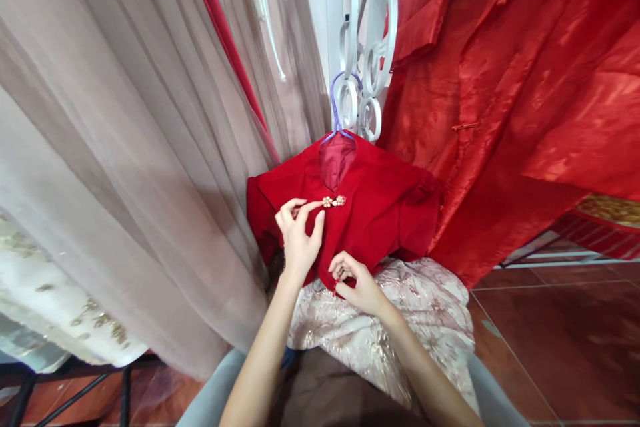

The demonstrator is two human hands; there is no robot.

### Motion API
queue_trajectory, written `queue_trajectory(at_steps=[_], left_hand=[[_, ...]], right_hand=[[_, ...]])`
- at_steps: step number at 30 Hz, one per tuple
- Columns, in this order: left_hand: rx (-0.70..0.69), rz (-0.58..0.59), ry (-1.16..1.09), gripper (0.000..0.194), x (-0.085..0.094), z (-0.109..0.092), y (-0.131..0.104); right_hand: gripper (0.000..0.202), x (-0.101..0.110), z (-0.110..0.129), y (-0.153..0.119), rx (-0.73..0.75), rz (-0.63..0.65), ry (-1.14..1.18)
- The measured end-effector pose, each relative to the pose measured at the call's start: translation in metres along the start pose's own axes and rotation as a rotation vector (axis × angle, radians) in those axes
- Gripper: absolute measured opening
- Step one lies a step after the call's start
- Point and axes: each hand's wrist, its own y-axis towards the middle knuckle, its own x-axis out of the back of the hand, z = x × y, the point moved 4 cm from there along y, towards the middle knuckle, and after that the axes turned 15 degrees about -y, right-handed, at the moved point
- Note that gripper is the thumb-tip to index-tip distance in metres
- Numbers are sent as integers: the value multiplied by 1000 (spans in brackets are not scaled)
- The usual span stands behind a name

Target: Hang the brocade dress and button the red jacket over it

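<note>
A short red velvet jacket (370, 180) hangs in front of me on a purple hanger (335, 103). At its neckline sits a jewelled flower clasp (334, 201) with pale and pink stones. My left hand (300, 233) is open, thumb and fingers apart, and its index fingertip reaches the clasp's left flower. Lower down, by the jacket's bottom front edge, my right hand (354, 283) is closed in a pinch. A bit of red shows under its thumb, too small to tell whether it is thread or cloth. Pale shiny fabric with a gold pattern (345, 327) lies across my lap beneath both hands.
A white scrolled metal stand (380, 47) carries the hanger. Sheer beige-grey drapes (125, 113) fall close on the left. Red satin garments (500, 100) hang on the right, above a reddish tiled floor (565, 333). Black metal bars (125, 393) stand at lower left.
</note>
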Motion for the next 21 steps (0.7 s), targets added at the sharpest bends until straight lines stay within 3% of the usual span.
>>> queue_trajectory(at_steps=[3, 5, 16, 21], left_hand=[[-153, 231, 140, 22, -10, -13, 23], [-211, 316, 178, 21, -13, -16, 33], [-240, 506, -171, 7, -9, -14, 55], [-285, 571, -105, 15, -14, -14, 58]], right_hand=[[28, 1, 0, 0, -4, -1, 0], [28, 1, 0, 0, -11, 2, 0], [28, 4, 6, 0, -9, 9, -15], [23, 12, 16, 0, 17, 24, -43]])
